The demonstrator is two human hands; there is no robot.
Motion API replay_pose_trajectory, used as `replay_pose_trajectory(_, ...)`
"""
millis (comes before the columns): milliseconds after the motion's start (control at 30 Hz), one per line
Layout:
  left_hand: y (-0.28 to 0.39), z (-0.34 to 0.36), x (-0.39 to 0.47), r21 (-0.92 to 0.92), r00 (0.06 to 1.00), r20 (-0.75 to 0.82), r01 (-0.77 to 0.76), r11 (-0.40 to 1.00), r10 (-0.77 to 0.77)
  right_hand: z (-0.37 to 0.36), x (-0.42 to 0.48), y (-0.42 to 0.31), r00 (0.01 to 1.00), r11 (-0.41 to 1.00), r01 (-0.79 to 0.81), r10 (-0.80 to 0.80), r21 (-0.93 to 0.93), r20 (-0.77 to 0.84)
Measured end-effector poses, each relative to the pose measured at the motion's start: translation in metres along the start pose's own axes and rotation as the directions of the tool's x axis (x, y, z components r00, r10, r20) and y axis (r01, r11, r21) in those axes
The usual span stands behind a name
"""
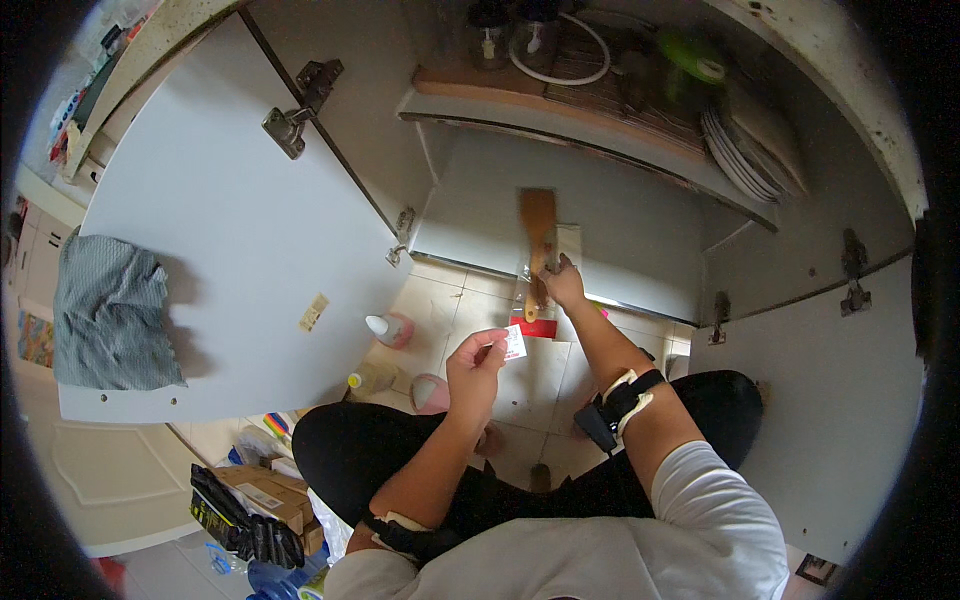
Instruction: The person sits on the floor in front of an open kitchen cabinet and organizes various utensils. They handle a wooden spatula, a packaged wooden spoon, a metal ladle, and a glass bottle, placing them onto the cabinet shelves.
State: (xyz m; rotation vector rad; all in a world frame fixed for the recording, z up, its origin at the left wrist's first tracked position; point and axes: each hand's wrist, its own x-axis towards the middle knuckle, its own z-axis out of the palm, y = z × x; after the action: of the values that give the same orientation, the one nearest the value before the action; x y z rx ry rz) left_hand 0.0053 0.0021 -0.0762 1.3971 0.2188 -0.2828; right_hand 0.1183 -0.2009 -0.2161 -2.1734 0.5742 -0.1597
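Note:
My left hand (pixel 477 364) pinches a small white paper card (pixel 515 343) with red print between thumb and fingers, above the tiled floor. Farther forward, my right hand (pixel 564 283) reaches over the front edge of the cabinet's bottom board. Its thumb and index finger are apart, beside a wooden spatula (pixel 537 217) and clear plastic packaging (pixel 519 300) with a red end (pixel 534 328). Whether the fingers grip the packaging cannot be told. The spatula's blade points into the cabinet. A flat whitish item (pixel 569 240) lies just right of it, partly hidden by my hand.
The left cabinet door (pixel 247 225) stands open with a grey cloth (pixel 112 311) over it; the right door (pixel 817 427) is open too. Above, a shelf (pixel 480 84) holds jars, a rack and plates (pixel 739 161). Bottles (pixel 390 330) stand on the floor, left.

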Motion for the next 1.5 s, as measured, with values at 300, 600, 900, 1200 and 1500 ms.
replay_pose_trajectory(300, 0.005, 0.000, 0.000, 0.035, 0.986, 0.039, -0.166, 0.986, 0.164, -0.090, -0.092, -0.108, 0.796, 0.509, -0.540, 0.048, 0.670, 0.604)
replay_pose_trajectory(600, 0.026, 0.049, -0.040, -0.110, 0.894, 0.406, -0.161, 0.981, 0.192, -0.184, -0.186, -0.105, 0.963, 0.793, 0.097, -0.228, 0.602, 0.146)
replay_pose_trajectory(900, -0.006, 0.104, -0.039, 0.019, 0.814, 0.580, 0.022, 1.000, -0.029, -0.385, -0.341, -0.063, 0.760, 0.775, 0.306, -0.549, 0.554, 0.348)
replay_pose_trajectory(1200, -0.060, 0.147, -0.040, 0.397, 0.738, 0.637, -0.068, 0.915, -0.222, -0.455, -0.522, 0.091, 0.846, 0.691, 0.078, 0.335, 0.718, -0.414)
replay_pose_trajectory(1500, -0.072, 0.116, -0.019, 0.479, 0.791, 0.557, -0.057, 0.876, -0.253, -0.514, -0.399, 0.223, 0.416, 0.973, -0.058, 0.229, 0.225, -0.880)
